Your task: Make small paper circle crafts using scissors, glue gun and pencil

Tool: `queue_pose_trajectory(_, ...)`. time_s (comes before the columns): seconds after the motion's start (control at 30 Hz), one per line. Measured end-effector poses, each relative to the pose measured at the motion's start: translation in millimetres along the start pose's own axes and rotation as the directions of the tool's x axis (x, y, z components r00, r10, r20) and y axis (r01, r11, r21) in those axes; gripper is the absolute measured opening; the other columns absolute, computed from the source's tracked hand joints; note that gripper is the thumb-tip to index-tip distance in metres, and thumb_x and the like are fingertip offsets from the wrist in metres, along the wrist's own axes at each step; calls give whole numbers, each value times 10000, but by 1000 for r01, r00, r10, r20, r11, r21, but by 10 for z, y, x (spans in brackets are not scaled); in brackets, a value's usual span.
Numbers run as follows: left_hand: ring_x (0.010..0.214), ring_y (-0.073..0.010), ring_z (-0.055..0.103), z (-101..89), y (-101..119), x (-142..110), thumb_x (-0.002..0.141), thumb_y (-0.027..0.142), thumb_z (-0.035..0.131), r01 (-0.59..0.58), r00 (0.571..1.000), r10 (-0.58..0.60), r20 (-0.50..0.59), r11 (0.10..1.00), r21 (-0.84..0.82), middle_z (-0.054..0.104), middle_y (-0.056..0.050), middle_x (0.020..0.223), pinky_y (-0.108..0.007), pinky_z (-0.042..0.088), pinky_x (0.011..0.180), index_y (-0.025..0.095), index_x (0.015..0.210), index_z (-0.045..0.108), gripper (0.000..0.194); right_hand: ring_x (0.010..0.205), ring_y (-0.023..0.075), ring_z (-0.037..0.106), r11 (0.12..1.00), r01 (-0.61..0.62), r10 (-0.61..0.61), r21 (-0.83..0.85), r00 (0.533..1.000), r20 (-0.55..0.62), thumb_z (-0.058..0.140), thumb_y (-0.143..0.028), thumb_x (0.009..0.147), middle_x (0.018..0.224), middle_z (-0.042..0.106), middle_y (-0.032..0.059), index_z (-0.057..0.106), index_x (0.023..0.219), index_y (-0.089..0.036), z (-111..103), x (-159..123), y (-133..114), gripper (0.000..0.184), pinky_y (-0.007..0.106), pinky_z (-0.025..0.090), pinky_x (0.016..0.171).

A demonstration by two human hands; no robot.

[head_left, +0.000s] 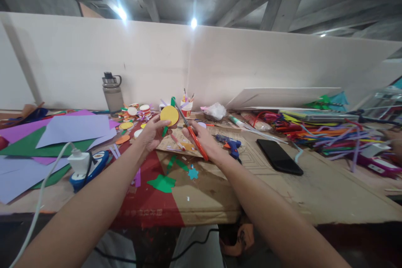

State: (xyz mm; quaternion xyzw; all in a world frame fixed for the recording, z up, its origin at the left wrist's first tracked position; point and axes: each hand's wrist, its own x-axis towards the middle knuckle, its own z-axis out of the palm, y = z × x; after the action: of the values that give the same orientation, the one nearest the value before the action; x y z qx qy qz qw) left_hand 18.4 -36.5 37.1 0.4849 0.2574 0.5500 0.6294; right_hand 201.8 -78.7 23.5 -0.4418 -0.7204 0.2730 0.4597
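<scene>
Between the fingers and thumb of my left hand [151,135] is a round yellow disc [169,115] with a darker reddish edge. A green strip [173,101] sticks out above the disc, and green shows below it too. My right hand [204,137] is closed around a pair of scissors [197,142] with orange-red handles. The scissor blades point up and left, close to the disc's right edge; whether they touch it I cannot tell. Under the hands lie green paper scraps [162,183] and a small blue star-like cutout [193,172] on cardboard [213,207].
Coloured paper sheets [73,130], a power strip [89,171] and a grey bottle [113,97] are at left. A paper cup of pens [186,109] stands behind. Rightward lie a blue glue gun [233,147], a black phone [279,157] and bundled pipe cleaners [326,134].
</scene>
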Motion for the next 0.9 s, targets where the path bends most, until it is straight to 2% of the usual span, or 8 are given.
queue_pose_trajectory(0.33,682,-148,671,-5,-2,5,587,122,769,-21,999,20,-39,1000,-17,709,-25,844,-217,451,551,205,1094,607,538,751,166,537,994,53,-51,-95,998,22,554,-477,850,844,615,20,571,1128,-208,-10,16,85,386,289,422,724)
queue_pose_trajectory(0.5,678,-140,679,-92,-2,78,588,91,740,-98,980,82,-179,992,-80,703,7,807,-210,452,543,200,1019,610,463,752,171,562,986,48,-41,-159,998,48,535,-500,857,855,634,19,571,1109,-203,-3,32,153,392,305,426,750)
queue_pose_trajectory(0.63,659,-120,675,-187,8,139,601,75,713,-139,951,97,-294,983,-124,699,25,786,-193,444,525,181,941,606,371,809,186,607,963,-28,37,-268,999,27,499,-530,868,921,669,43,608,1054,-206,-8,79,242,390,297,439,752)
queue_pose_trajectory(0.7,658,-121,675,-204,17,144,614,74,700,-144,949,103,-299,982,-120,700,21,786,-193,449,524,177,930,604,346,843,201,627,917,-107,124,-384,992,22,502,-530,865,954,685,69,630,1056,-208,-14,89,279,395,289,446,740)
queue_pose_trajectory(0.77,650,-125,676,-193,21,135,618,77,696,-136,957,103,-271,985,-105,699,18,785,-196,453,518,180,941,602,351,849,226,644,821,-183,224,-541,974,10,517,-508,854,959,695,104,642,1072,-200,-16,80,301,397,288,452,711)
queue_pose_trajectory(0.9,646,-141,681,-134,-4,103,596,82,722,-100,982,86,-166,992,-77,700,7,802,-198,455,497,185,998,600,432,869,283,664,622,-226,337,-750,942,-5,533,-443,826,989,699,163,637,1105,-167,-16,48,320,406,315,462,688)
